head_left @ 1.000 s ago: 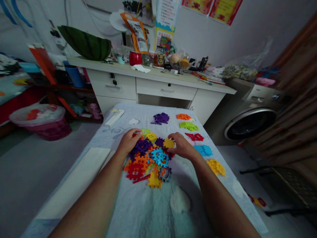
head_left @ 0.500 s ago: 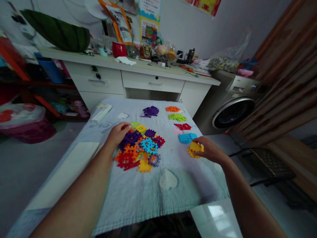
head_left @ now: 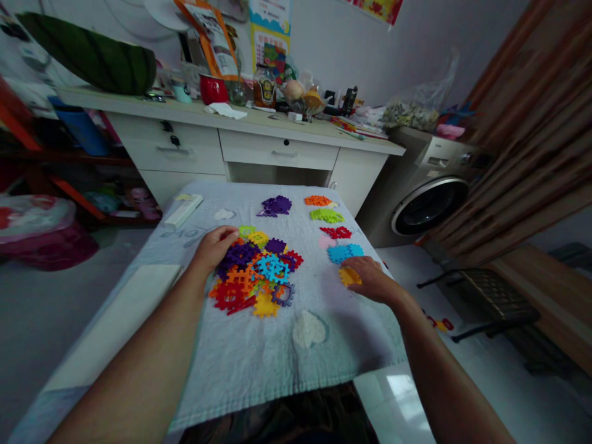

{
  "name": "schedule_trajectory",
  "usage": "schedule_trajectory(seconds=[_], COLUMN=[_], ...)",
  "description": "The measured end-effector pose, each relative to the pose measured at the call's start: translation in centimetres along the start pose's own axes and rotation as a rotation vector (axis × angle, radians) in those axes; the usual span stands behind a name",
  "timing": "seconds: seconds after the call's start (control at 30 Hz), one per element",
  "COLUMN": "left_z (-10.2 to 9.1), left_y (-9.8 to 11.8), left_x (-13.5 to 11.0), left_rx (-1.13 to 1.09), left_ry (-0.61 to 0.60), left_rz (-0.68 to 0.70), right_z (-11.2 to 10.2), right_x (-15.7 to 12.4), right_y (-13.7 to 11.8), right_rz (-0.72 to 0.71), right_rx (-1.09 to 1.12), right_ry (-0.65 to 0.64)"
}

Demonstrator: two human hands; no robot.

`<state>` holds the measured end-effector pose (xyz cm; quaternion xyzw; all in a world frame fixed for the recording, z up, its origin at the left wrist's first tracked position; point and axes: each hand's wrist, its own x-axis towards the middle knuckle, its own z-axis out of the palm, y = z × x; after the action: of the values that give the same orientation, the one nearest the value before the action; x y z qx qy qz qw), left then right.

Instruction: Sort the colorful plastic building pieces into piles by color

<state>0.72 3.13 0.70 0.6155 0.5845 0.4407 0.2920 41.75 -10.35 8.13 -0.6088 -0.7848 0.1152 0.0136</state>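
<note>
Yellow pieces (head_left: 350, 275) in head view: on the cloth (head_left: 277, 364), right side of table, directly under and just left of the right hand (head_left: 369, 279), partly covered by it. Blue pieces (head_left: 345, 252) sit just beyond that hand, then red pieces (head_left: 336, 232), green pieces (head_left: 327, 215) and orange pieces (head_left: 317, 200) in a row toward the desk (head_left: 319, 134). Purple pieces (head_left: 276, 205) are apart, left of that row. Mixed pile (head_left: 252, 271) lies left of centre, well apart from the right hand, right beside the left hand (head_left: 216, 248)

Right hand: palm down, low over the yellow, fingers reaching left and slightly bent. Can't tell if it's pinching a piece or only resting on them. Left hand: at the pile's far left edge, fingers close together and curled inward, tips by the green and orange bits. Can't tell if it grips anything. Both forearms come up from the bottom edge, angled inward, left one passing over a pale strip (head_left: 115, 320)

Hard to see: undersides of both hands, right fingertips against the yellow, lower layers of the pile. Piece counts not readable, too much overlap. Wall poster (head_left: 271, 37) cut by top edge, its print too small. Bin (head_left: 44, 231) cut by left edge. Can't tell what the pale strip is
</note>
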Motion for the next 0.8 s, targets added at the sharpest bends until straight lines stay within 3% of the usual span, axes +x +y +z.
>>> schedule_trajectory(seconds=[0.27,0.47,0.57,0.8], left_z=[0.1,0.2,0.2,0.3], left_y=[-0.7,-0.8,-0.8,-0.8], left_x=[0.1,0.2,0.2,0.3], left_rx=[-0.010,-0.029,-0.036,-0.060], left_ry=[-0.006,-0.005,0.004,-0.004], left_rz=[0.033,0.032,0.040,0.043], right_z=[0.0,0.4,1.3,3.4], right_x=[0.9,5.2,7.4,8.1], right_y=[-2.0,-6.6,-9.1,-11.8], right_rz=[0.032,-0.187,-0.305,-0.433], right_rx=[-0.049,0.097,0.166,0.327], right_ry=[-0.034,0.064,0.053,0.097])
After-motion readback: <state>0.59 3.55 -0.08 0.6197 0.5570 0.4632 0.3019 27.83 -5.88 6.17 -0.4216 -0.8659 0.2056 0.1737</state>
